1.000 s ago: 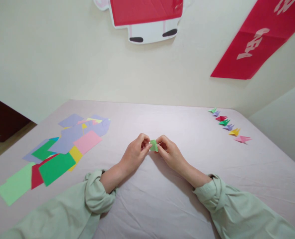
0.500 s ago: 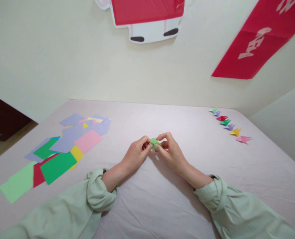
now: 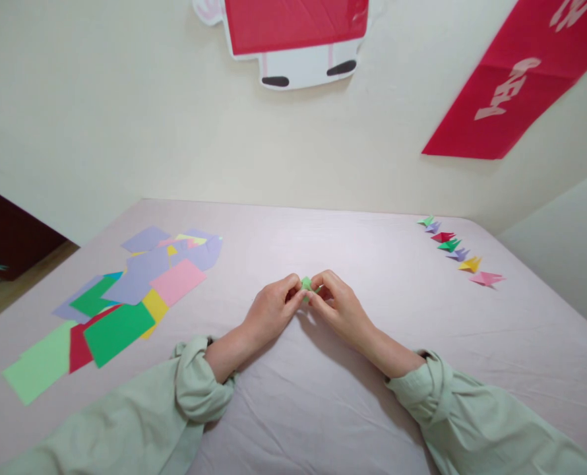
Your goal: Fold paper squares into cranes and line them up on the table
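A small folded piece of light green paper (image 3: 306, 284) is held just above the cloth-covered table, near the middle of the view. My left hand (image 3: 274, 303) pinches its left side between thumb and fingers. From the other side my right hand (image 3: 340, 305) grips it, thumb and forefinger closed on the paper. The fingers of both hands nearly meet and cover much of the paper, so its exact folded shape is hidden.
Loose coloured paper sheets (image 3: 120, 333) overlap on the left of the pale cloth-covered table (image 3: 283, 396). At the right a slanting row of several folded paper figures (image 3: 452, 245) stands. The wall (image 3: 283, 152) rises behind the far edge.
The fingers have closed in further over the green paper, so less of it shows. My right forefinger has come down and both thumbs are nearer each other.
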### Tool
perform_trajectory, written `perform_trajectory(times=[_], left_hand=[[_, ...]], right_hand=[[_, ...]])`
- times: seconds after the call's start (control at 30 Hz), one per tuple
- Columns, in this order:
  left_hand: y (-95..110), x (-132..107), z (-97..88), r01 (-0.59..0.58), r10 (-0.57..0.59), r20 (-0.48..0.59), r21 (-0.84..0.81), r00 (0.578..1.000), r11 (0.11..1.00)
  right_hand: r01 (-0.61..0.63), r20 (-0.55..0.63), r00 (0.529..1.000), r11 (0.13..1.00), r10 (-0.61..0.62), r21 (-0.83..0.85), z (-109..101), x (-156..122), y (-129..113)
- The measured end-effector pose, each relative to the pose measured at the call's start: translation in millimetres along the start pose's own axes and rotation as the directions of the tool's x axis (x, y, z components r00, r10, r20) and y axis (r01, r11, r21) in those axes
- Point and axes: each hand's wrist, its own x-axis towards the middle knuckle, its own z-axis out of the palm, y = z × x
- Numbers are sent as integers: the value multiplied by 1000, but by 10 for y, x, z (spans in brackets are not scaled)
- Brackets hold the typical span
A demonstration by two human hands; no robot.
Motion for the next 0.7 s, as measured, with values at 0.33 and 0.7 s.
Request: perform_trajectory(times=[0.33, 0.7], left_hand=[[21, 2, 10, 25, -25, -17, -4, 1000, 1000], [18, -19, 16, 12, -13, 9, 130, 1000, 991]], right_hand=[[83, 25, 996, 991, -81, -106, -15, -4, 12], [136, 79, 989, 976, -124, -167, -33, -9, -6]])
